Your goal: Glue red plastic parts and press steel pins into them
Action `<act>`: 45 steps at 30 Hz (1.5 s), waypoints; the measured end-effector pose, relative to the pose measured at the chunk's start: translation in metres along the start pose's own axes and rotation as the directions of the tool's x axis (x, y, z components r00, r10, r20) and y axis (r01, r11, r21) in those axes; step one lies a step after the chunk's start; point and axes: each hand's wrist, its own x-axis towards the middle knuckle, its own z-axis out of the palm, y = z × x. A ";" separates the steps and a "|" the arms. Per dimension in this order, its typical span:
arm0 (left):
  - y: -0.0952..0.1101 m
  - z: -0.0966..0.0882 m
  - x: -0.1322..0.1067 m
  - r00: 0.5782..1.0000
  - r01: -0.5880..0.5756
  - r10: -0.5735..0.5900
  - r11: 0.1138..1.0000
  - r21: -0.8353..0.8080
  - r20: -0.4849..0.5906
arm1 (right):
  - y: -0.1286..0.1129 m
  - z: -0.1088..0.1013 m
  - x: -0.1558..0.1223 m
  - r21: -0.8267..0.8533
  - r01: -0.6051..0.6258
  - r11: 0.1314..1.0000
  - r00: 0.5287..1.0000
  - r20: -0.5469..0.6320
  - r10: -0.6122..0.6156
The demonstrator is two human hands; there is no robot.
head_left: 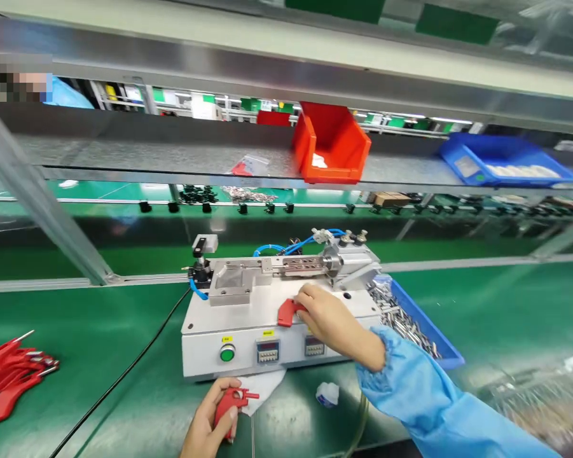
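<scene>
Pinches a red part (286,313) between the thumb and fingers of the right hand (327,318), either on or just above the pale top of the machine (262,310); cannot tell which. Clasps a second red piece (225,405) in the left hand (208,416), curling the index finger over its upper end and laying the thumb across its front, below the green button (227,353). Spreads neither set of fingers wider than the piece held. Shows, right of the right fingers, a blue tray (427,315) of metal pieces (403,322), and, well left of the left fingers, a red pile (12,375) on the green desk (143,394).
</scene>
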 end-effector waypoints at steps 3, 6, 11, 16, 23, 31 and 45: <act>0.004 -0.005 -0.007 0.999 0.019 -0.014 0.995 0.101 -0.045 | 0.015 -0.007 -0.023 0.079 0.018 0.997 0.994 -0.110 -0.009; 0.009 -0.008 -0.012 0.997 0.060 -0.054 0.990 0.128 -0.052 | 0.052 -0.042 -0.053 0.163 -0.083 0.983 0.986 -0.131 0.104; 0.014 -0.011 -0.017 0.994 0.108 -0.107 0.990 0.093 -0.011 | 0.122 -0.078 -0.085 -0.037 -0.617 0.786 0.772 0.170 0.613; 0.015 -0.010 -0.015 0.994 0.093 -0.097 0.992 0.081 0.056 | 0.149 -0.025 -0.094 -0.172 -0.702 0.691 0.632 0.296 0.716; 0.006 -0.003 -0.008 0.995 0.099 -0.102 0.991 0.088 0.022 | 0.160 0.019 -0.098 -0.193 -0.736 0.649 0.586 0.297 0.754; 0.005 0.000 -0.008 0.997 0.059 -0.062 0.995 0.078 0.046 | 0.169 -0.027 -0.101 0.152 -0.743 0.652 0.669 0.182 0.721; 0.014 -0.013 -0.008 0.982 0.091 -0.120 0.976 0.197 0.145 | 0.036 -0.081 -0.021 0.926 -0.163 0.342 0.931 0.030 0.363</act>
